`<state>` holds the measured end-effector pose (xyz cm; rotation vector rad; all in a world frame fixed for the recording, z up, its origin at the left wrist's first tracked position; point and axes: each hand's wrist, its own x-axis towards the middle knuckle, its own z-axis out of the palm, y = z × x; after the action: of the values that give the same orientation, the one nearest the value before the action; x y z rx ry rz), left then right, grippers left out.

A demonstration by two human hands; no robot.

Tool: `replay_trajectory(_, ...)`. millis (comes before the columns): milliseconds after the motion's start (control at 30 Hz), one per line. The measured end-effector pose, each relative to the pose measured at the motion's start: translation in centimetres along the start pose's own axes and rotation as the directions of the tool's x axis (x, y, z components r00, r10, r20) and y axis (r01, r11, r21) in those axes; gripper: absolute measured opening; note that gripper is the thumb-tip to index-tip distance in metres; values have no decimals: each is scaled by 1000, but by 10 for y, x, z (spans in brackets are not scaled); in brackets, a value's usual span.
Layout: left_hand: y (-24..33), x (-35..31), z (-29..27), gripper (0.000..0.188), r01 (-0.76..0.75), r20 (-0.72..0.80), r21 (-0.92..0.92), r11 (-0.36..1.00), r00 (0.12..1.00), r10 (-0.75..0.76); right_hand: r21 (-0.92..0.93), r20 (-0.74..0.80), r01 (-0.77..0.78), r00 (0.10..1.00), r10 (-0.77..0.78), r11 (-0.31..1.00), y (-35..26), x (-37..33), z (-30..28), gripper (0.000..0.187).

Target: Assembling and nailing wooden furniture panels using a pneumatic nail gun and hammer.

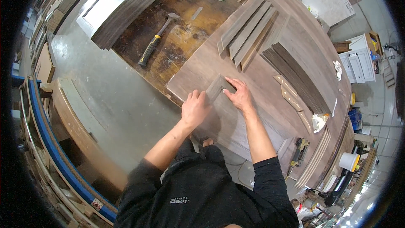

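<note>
A grey wood frame with a mitred corner (217, 85) lies at the near left edge of the table, around a grey panel (230, 120). My left hand (196, 108) is closed around the frame's left side, its fingers curled over the edge. Across the corner, my right hand (238, 95) grips the other frame piece, with thumb on the inner edge and fingers along the outer one. Something small and white shows by the right thumb. Part of the frame is hidden under my hands and forearms.
Beyond the corner lie several grey frame strips (249, 31). A panel stack (295, 74) stands to the right, near a nail gun (299, 155) and thin wooden sticks (314, 158). A hammer (155, 42) rests on the stained tabletop (185, 38), beside another panel stack (135, 8).
</note>
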<state>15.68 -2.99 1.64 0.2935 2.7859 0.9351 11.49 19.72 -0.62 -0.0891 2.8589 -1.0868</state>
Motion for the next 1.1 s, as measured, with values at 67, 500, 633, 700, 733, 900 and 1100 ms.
replay_trajectory(67, -5, 1, 3, 59, -29, -14, -3, 1000, 999, 29, -22, 1, 17, 1000, -17, 1000, -3, 0, 2, 52)
replay_trajectory(500, -27, -7, -12, 46, 24, 124, -218, 976, 992, 4, -15, -568, -218, 805, 171, 976, 30, -139, -47, 53)
replay_trajectory(633, -30, -8, -24, 34, -109, 157, -145, 983, 979, 132, -106, -793, -662, 507, 339, 742, 103, -306, -72, 46)
replay_trajectory(700, -18, -4, -28, 33, -42, 198, -157, 987, 977, 73, 88, -776, -708, 393, 494, 701, 115, -365, -72, 45)
replay_trajectory(733, -11, 1, -31, 33, -37, 242, -103, 994, 968, 61, 328, -595, -729, 334, 731, 601, 115, -375, -75, 45)
replay_trajectory(900, -17, 4, -19, 25, -155, 215, 17, 988, 965, 147, 348, -578, -696, 368, 728, 628, 96, -379, -79, 42)
replay_trajectory(1100, -34, 6, -12, 29, -26, 248, 94, 995, 969, 2, 345, -539, -718, 375, 754, 604, 90, -379, -84, 41)
